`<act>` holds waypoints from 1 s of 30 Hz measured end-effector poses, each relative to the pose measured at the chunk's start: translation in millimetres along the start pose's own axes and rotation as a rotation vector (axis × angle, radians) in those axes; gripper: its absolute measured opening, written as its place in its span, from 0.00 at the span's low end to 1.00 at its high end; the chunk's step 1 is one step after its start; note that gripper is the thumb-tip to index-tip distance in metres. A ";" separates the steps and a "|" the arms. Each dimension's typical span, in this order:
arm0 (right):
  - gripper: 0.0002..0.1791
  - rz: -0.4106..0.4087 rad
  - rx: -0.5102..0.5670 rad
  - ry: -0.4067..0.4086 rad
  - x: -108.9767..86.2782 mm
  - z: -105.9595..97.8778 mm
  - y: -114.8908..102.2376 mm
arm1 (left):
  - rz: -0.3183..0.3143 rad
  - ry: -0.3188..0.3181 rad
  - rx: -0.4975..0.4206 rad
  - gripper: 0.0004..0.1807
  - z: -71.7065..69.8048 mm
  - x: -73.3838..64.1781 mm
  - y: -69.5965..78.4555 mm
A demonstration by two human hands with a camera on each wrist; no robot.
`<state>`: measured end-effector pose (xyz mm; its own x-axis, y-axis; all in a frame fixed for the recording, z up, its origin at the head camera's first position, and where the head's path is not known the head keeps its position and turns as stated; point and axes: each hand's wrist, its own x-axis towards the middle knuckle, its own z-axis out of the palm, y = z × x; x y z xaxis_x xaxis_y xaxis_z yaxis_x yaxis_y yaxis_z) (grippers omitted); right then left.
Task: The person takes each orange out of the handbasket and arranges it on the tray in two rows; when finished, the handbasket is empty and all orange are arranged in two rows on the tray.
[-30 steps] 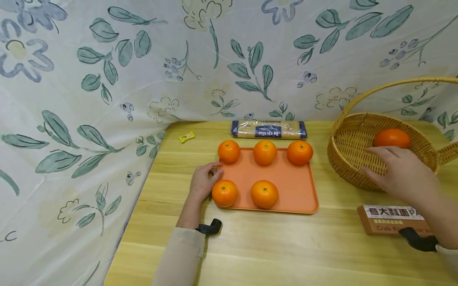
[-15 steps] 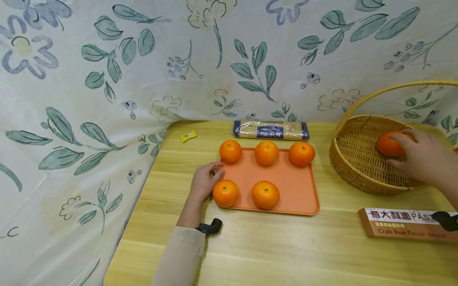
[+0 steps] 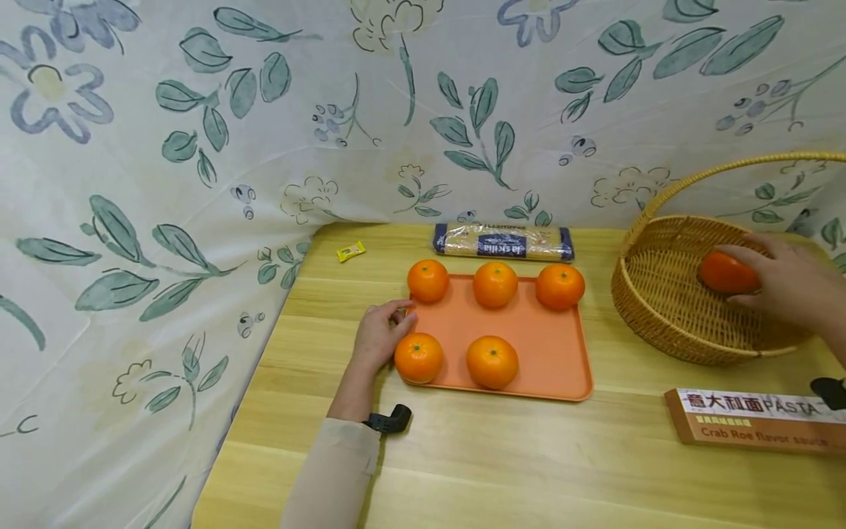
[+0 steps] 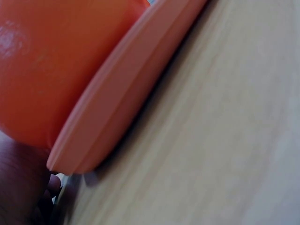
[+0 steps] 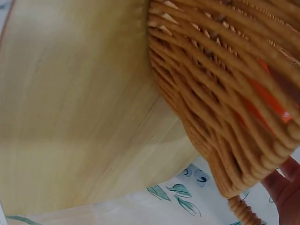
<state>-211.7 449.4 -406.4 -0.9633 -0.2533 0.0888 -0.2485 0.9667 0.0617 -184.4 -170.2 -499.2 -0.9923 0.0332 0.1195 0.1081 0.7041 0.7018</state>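
In the head view my right hand (image 3: 789,283) reaches into the wicker basket (image 3: 700,349), its fingers and thumb around a reddish orange (image 3: 725,272) that lies inside. The right wrist view catches part of that hand (image 5: 288,192) beyond the woven wall (image 5: 201,84), with the orange showing through the gaps. My left hand (image 3: 380,336) holds the left edge of the salmon-coloured tray (image 3: 535,353), thumb and fingers at the rim. Three oranges (image 3: 496,285) line the tray's back, and two more (image 3: 418,358) sit along its front. The left wrist view shows the tray's side (image 4: 112,93) against an orange (image 4: 61,61).
Behind the tray lies a packet of spaghetti (image 3: 504,242). A small yellow wrapped sweet (image 3: 351,251) is at the back left. In front of the basket lies a brown pasta box (image 3: 753,422). The basket's tall handle (image 3: 727,170) arches over it. Floral cloth (image 3: 370,110) hangs behind the table.
My right hand has moved right and down into the basket and taken hold of the orange there. The left hand stays at the tray's edge. The head view has shifted slightly.
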 end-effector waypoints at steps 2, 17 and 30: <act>0.53 -0.003 0.005 0.002 1.5 3.0 3.0 | -0.001 -0.002 0.002 0.16 -0.3 -0.1 -0.1; 0.42 0.006 0.080 -0.011 10.0 13.1 5.2 | 0.011 0.006 0.016 0.16 -1.7 0.3 2.5; 0.39 0.026 0.072 -0.012 11.6 14.3 5.0 | 0.001 0.004 0.021 0.16 -1.4 0.2 2.6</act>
<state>-225.6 451.8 -419.3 -0.9705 -0.2282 0.0779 -0.2298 0.9732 -0.0120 -184.3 -169.3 -496.4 -0.9919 0.0308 0.1229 0.1074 0.7187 0.6870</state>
